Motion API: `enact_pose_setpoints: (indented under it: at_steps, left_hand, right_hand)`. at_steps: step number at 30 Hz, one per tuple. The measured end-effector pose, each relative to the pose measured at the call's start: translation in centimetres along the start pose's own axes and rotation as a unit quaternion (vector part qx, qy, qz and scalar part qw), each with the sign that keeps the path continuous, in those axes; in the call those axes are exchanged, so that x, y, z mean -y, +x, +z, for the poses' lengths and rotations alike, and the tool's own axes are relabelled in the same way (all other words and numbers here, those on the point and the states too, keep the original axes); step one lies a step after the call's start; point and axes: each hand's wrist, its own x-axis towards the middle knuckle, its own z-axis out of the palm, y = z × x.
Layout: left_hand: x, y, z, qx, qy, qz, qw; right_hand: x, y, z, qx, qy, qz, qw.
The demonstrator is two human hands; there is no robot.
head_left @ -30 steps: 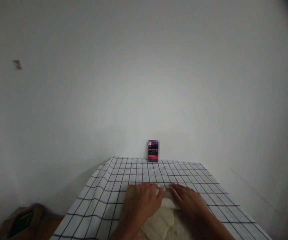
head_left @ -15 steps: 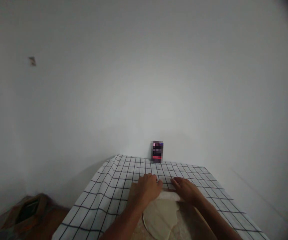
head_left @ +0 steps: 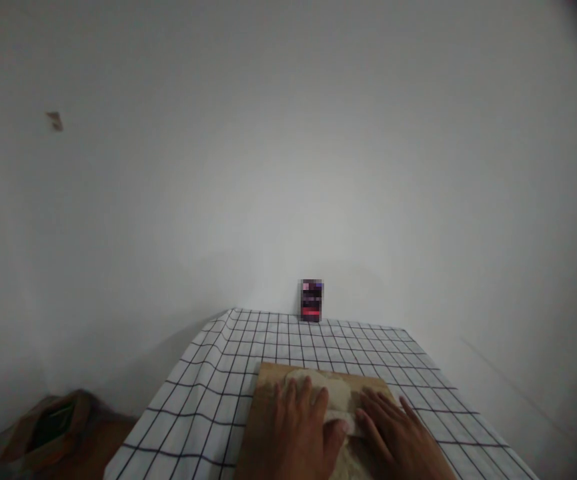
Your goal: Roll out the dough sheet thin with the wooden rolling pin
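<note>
A flattened sheet of pale dough (head_left: 337, 393) lies on a wooden board (head_left: 254, 427), its near part partly hidden by my hands. Across it runs a whitish rolling pin (head_left: 344, 421), visible only in the gap between the two hands. My left hand (head_left: 302, 427) rests palm down over the pin's left part, fingers stretched forward onto the dough. Over its right part my right hand (head_left: 393, 427) lies flat, with the fingers extended and pointing forward and left. Both hands are open, and the pin's ends are hidden beneath them.
A white cloth with a dark grid (head_left: 198, 393) covers the table. At its far edge a dark, pixelated upright object (head_left: 311, 301) stands against the white wall (head_left: 318, 167). A cardboard box (head_left: 51, 427) sits low at the left.
Both hands and the rolling pin have come back from the board's far edge towards me. The fingers, bent before, now lie stretched out, and the far part of the dough shows.
</note>
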Motion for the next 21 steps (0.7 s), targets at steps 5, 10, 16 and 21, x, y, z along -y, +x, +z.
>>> enact_pose_setpoints:
  at_steps: [5,10,16,21]
  left_hand:
    - [-0.4,3.4,-2.6,-0.004,0.000,0.003,1.000]
    - [0.1,7.3,-3.2,0.039,0.028,-0.009,0.999]
    - [0.6,9.1,-2.4,0.012,0.058,-0.029,0.998]
    - [0.2,8.3,-2.5,-0.012,0.070,-0.018,0.997]
  right_hand:
    - [0.5,2.4,0.2,0.095,-0.053,0.085,0.990]
    - [-0.2,7.3,-1.9,0.209,0.013,0.181,0.961]
    - [-0.3,10.3,-4.0,0.316,0.048,0.285,0.904]
    - [1.0,10.1,-4.5,0.285,0.026,0.306,0.908]
